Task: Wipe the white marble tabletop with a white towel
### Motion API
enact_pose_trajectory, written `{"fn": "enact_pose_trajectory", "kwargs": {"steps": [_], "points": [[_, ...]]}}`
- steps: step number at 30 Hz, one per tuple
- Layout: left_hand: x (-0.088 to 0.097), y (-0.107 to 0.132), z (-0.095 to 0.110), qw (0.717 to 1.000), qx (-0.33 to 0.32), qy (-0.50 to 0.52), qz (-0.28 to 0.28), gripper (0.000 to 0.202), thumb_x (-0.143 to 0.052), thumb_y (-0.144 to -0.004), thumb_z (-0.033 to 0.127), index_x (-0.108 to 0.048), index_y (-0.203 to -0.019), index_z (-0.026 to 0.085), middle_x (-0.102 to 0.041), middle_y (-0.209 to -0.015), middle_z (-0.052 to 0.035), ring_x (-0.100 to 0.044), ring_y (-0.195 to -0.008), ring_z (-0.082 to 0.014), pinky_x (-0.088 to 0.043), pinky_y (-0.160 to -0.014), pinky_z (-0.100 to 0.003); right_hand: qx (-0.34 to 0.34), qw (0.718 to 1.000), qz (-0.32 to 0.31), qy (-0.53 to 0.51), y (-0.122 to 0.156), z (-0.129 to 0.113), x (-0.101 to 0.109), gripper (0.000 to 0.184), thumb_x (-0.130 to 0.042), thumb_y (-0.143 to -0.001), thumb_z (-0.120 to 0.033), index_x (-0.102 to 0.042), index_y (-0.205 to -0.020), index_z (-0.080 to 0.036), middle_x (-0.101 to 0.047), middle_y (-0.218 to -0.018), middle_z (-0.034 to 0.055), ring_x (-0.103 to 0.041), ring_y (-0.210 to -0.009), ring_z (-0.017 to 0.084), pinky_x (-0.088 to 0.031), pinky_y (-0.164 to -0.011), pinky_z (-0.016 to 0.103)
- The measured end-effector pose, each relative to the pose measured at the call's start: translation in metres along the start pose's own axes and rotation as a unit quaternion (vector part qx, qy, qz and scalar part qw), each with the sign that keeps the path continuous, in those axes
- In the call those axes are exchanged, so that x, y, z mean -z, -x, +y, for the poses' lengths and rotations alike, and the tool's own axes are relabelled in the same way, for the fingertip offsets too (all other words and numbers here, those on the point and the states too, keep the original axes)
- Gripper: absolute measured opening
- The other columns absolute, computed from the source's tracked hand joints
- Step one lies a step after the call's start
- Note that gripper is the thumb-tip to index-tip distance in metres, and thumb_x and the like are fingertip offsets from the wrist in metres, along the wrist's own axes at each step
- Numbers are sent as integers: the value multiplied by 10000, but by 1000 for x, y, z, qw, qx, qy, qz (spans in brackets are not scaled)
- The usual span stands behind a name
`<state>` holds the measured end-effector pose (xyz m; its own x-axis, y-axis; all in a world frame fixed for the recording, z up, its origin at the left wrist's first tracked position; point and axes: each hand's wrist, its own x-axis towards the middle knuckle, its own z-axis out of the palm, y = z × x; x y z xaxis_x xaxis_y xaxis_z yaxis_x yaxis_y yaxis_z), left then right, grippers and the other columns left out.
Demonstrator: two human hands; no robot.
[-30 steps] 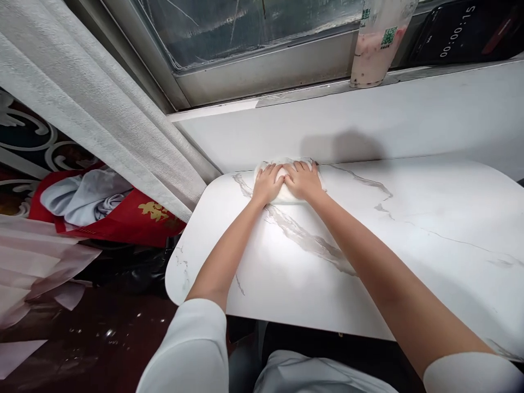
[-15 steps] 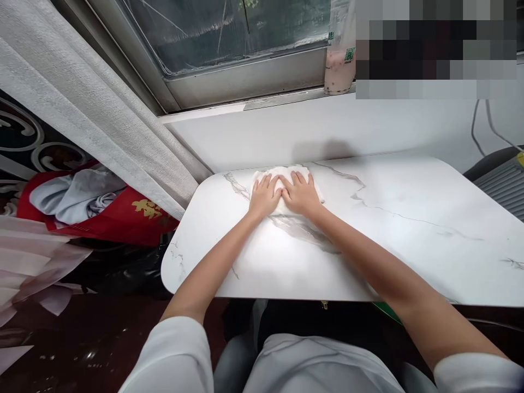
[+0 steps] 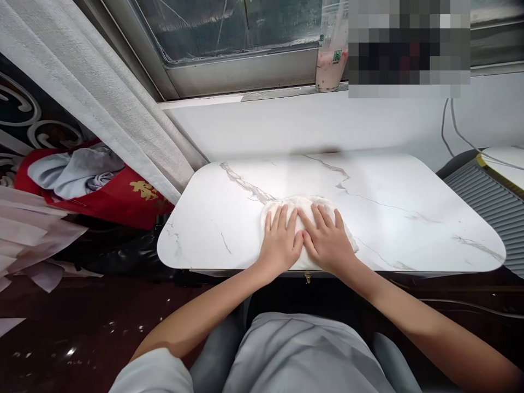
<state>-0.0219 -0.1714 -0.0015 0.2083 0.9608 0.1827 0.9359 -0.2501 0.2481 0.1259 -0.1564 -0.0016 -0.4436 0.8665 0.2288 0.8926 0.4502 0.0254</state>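
A white cloth (image 3: pixel 306 206) lies bunched on the white marble-patterned table (image 3: pixel 393 218), near its front edge. My left hand (image 3: pixel 280 242) presses flat on the cloth's left part, fingers stretched out. Beside it, my right hand (image 3: pixel 327 240) lies flat on the cloth's right part, fingers spread. The two hands touch at the thumbs. Most of the cloth is hidden under my palms.
A drink cup (image 3: pixel 331 49) stands on the window sill behind the table. A grey curtain (image 3: pixel 102 103) hangs at the left, above a red bag with grey clothes (image 3: pixel 85 180). A grey ribbed object (image 3: pixel 487 202) sits to the table's right. Cables (image 3: pixel 450 125) hang down the wall.
Both hands have slid the cloth from the table's far edge toward me, to the near edge. The hands stay flat on it throughout.
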Motion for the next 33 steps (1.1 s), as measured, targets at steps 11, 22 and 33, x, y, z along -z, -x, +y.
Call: {"fn": "enact_pose_trajectory", "kwargs": {"steps": [11,22,33], "points": [[2,5,23,999,-3,15,-30,563,-318,-987,308,-357,-1508,98,-300,-1605,-182,-196,-1515,-299,-151,-1241,-546,-6,1000,-1,10,19,8,3,572,-286,-985,-325,-380,-1529,-176,-399,-1534,222,-358,-1425,383,-272,-1113,622],[-23,-115,9,1000,5,15,1,531,-297,-981,267,-410,-1483,138,-376,-1583,-122,-265,-1501,-238,-144,-1248,-460,-74,997,-32,16,-78,65,-19,562,-241,-993,-304,-358,-1528,-176,-387,-1546,209,-340,-1434,352,-262,-1103,620],[-43,-237,-8,1000,-1,28,12,535,-301,-971,261,-412,-1479,135,-407,-1563,-118,-303,-1477,-237,-154,-1238,-454,-87,996,-22,1,-176,130,-43,571,-215,-979,-279,-341,-1522,-156,-434,-1487,219,-357,-1383,350,-265,-1073,614]]}}
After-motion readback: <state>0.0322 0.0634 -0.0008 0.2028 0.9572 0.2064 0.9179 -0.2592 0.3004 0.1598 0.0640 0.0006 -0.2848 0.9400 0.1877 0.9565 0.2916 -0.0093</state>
